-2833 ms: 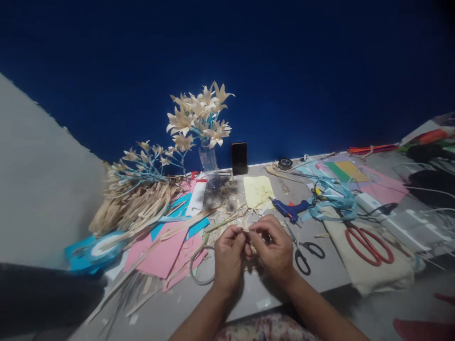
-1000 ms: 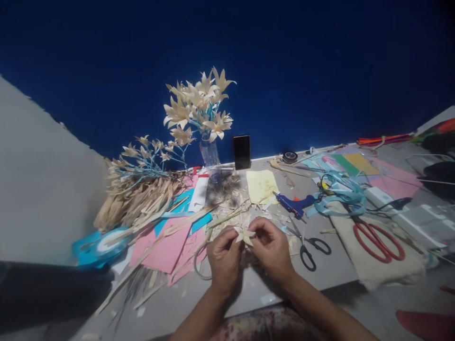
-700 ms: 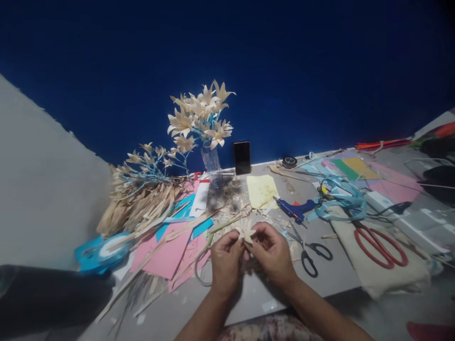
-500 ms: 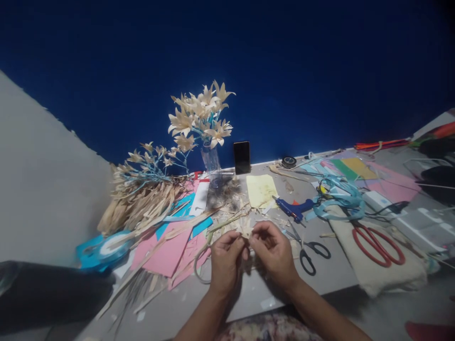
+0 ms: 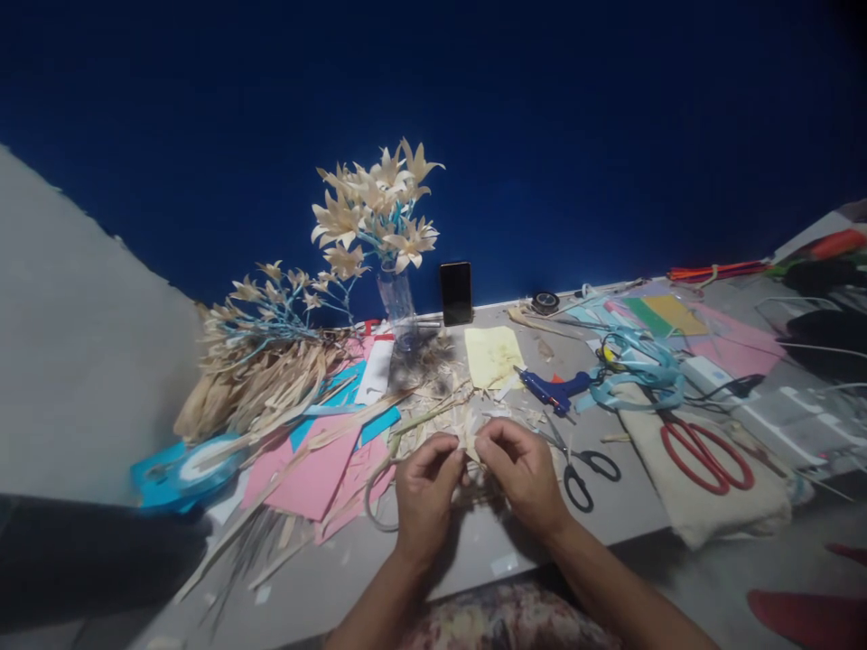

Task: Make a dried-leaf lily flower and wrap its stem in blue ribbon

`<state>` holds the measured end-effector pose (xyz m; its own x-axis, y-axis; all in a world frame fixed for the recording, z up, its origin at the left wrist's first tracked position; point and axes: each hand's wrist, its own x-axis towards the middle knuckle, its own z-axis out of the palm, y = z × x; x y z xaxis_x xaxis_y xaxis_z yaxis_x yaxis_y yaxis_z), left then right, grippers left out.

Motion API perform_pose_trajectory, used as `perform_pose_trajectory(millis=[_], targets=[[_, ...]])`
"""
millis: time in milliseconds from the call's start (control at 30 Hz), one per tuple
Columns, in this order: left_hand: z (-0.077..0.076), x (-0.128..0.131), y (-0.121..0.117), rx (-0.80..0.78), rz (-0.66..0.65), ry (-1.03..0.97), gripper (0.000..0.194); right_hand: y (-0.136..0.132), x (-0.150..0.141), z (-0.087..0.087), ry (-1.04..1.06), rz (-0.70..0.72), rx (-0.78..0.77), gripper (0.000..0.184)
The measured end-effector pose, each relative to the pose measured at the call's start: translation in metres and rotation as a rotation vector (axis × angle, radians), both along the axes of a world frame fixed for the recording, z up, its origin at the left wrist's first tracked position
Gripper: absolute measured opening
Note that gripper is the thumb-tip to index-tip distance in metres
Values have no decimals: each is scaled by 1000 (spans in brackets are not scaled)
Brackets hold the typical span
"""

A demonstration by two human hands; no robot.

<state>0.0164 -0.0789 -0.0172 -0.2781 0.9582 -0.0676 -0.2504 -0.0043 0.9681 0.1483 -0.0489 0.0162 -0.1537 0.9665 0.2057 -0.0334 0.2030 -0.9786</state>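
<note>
Close together over the front middle of the table, my left hand [image 5: 428, 487] and my right hand [image 5: 520, 469] both pinch a small pale flower [image 5: 469, 442] made of dried husk-like petals. Its petals point up between the fingertips, and its lower part is hidden by the fingers. Black-handled scissors [image 5: 583, 474] lie open just right of my right hand. Beyond them rests a blue glue gun [image 5: 555, 390]. Pale scraps [image 5: 430, 420] are strewn behind the hands, and a grey ring-like handle [image 5: 374, 506] shows left of my left hand.
A clear vase [image 5: 396, 307] of pale flowers stands at the back, beside an upright phone [image 5: 456, 293]. Husk bundles [image 5: 250, 388] and pink paper [image 5: 315, 474] lie left. Red-handled scissors [image 5: 708, 456] rest on a cloth [image 5: 718, 510] at right, near light-blue tape coils [image 5: 637, 379].
The view has shifted slightly, so things on the table sit a little further left and higher. Both hands keep their pinch on the flower, with fingertips slightly moved.
</note>
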Motion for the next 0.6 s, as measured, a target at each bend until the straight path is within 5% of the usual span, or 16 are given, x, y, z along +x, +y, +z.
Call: perform_pose_trajectory(millis=[600], targets=[[-11, -4, 5, 3, 52, 5, 18, 0, -1, -1, -19, 8, 7, 26]])
